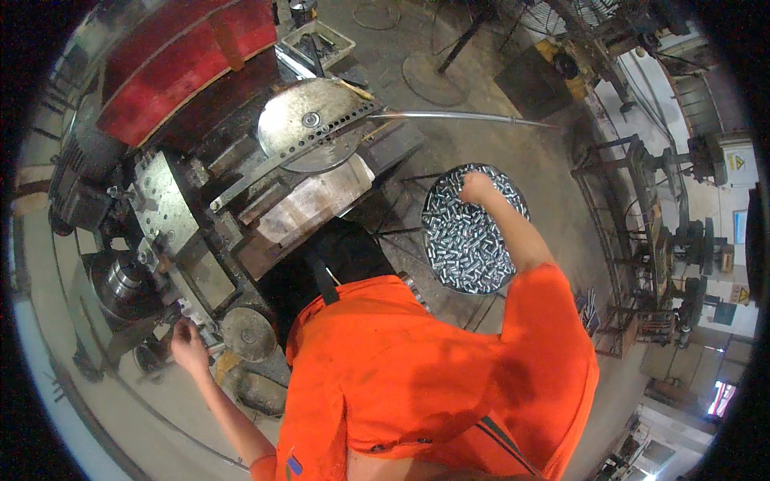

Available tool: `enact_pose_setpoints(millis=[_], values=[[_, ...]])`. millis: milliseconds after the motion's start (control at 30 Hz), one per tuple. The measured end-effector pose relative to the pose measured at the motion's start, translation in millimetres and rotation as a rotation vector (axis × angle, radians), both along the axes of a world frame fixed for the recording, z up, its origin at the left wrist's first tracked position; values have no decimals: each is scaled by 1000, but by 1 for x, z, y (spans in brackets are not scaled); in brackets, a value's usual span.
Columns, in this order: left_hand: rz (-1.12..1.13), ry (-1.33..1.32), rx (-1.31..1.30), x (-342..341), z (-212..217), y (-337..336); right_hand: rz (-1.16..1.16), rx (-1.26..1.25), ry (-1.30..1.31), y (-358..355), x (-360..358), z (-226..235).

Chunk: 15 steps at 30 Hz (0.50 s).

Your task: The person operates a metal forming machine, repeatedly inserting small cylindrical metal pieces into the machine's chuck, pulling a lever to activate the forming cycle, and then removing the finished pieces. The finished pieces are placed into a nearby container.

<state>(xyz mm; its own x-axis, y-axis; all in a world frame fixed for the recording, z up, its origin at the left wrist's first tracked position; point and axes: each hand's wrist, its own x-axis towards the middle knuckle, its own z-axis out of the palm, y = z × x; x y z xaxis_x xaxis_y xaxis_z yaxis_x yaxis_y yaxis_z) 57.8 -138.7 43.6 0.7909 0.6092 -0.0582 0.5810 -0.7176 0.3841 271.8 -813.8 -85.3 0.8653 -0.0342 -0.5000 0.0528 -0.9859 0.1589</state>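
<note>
My right hand [479, 189] reaches into a round tray [426, 240] heaped with short shiny metal cylinders [469, 240]. Its fingers are drawn together at the far part of the heap, and whatever is between them is hidden. On the left, my left hand [190, 348] is at the near end of a machine, beside a small metal fitting [188, 311] and a round metal disc [249, 334]. The fingers of that hand are curled in, and what they grip is too small to make out.
A large round plate [301, 120] with a long perforated bar [265, 167] lies across the machine. A thin rod [473, 118] juts right from it. Behind stands a red panel [192, 64]; a parts bin [325, 44] is at the back, metal racks [622, 208] at right.
</note>
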Motion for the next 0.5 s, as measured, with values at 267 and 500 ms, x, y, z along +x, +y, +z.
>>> enact_pose_setpoints(millis=[267,500], values=[[-63,-316,-480,5,57,-18,91,1056,-327,122,-34,132],[-538,-311,-371,77,115,-131,812,1454,-170,318,-51,219]])
